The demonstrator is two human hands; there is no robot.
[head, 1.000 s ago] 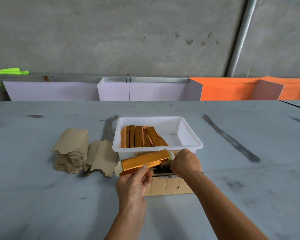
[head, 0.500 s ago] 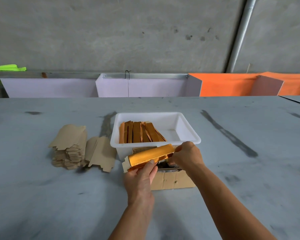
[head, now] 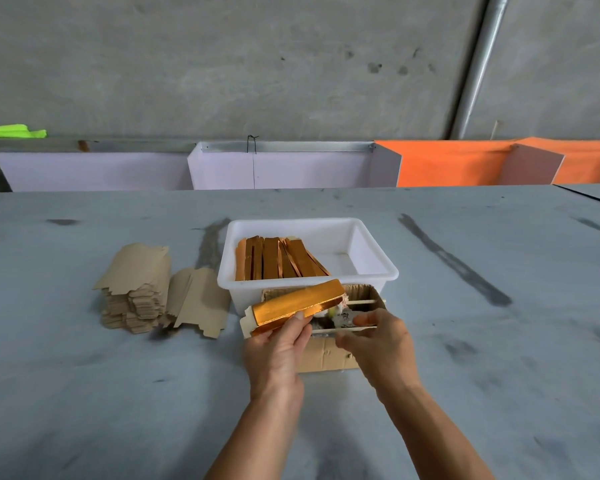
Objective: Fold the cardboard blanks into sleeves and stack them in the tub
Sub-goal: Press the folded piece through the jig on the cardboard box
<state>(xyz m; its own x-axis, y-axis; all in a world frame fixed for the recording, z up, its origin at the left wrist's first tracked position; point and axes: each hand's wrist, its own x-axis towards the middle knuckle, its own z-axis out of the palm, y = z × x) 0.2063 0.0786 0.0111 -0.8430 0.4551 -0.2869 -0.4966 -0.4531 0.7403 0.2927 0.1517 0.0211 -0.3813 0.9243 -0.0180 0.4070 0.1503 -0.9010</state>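
The right hand (head: 374, 337) is coming off the gold sleeve (head: 297, 304), fingers loosely curled and holding nothing, leaving the left hand (head: 279, 348) pinching it alone just before the tub (head: 378, 271) at the desk's middle. Folding looks finished; stacking beside the sleeves already inside should follow.

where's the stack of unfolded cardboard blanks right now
In the head view, the stack of flat brown blanks sits on the grey table, left of the white tub, with a few loose blanks lying between them.
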